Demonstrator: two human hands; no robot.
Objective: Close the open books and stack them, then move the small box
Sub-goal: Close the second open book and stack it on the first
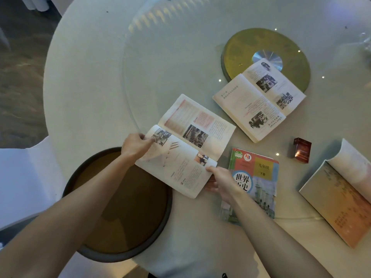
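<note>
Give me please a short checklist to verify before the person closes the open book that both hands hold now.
1. Left hand on the open book at its left page edge: ok.
2. Right hand at the near page corner: ok.
3. Nothing lying on the pages: ok.
4. Closed book beside it, ready as stack base: ok.
5. Small box standing apart from the books: ok.
6. Firmness of either grip: cannot tell.

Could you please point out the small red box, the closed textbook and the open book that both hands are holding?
small red box (301, 150), head view, on its front face.
closed textbook (261, 173), head view, on the upper part of its cover.
open book in both hands (192, 137), head view, on its far page.
</note>
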